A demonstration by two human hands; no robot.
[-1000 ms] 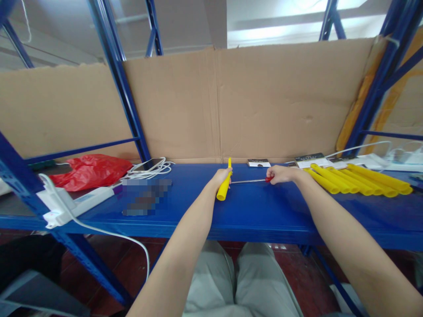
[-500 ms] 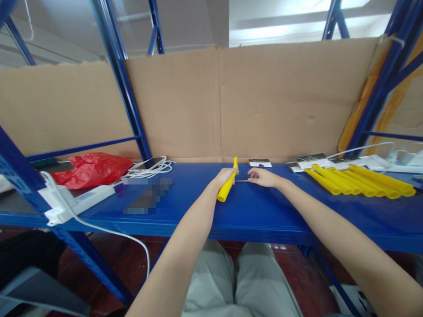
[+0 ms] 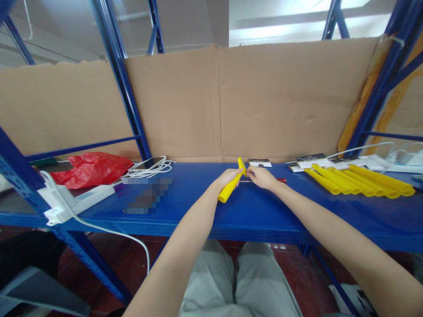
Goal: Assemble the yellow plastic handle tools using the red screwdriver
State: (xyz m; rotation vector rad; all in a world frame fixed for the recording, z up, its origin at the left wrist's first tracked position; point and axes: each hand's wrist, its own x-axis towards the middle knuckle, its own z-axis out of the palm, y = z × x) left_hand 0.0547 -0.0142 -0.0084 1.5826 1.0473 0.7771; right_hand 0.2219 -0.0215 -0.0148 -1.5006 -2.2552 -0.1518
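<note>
My left hand point(image 3: 229, 178) is wrapped round a yellow tube point(image 3: 228, 191), which tilts with its round open end toward me and its narrower far end pointing away. My right hand point(image 3: 260, 177) is closed in a pinch against the tube's right side, near its middle. Whatever its fingertips grip there is too small to make out. Beneath the right hand lies a thin tool with a red handle point(image 3: 281, 180), seemingly a screwdriver; its metal shaft point(image 3: 244, 181) shows to the left, and the hand covers its middle.
Several yellow tubes point(image 3: 360, 181) lie in a row at the right of the blue table point(image 3: 264, 215). Black-and-white cards point(image 3: 260, 163) sit along the cardboard back wall point(image 3: 280, 101). At left are a red plastic bag point(image 3: 95, 169), white cables point(image 3: 155, 166) and a power strip point(image 3: 94, 197).
My right hand has moved left and now meets the yellow tube. The red handle has come into view behind it. The tube's far end has swung slightly right.
</note>
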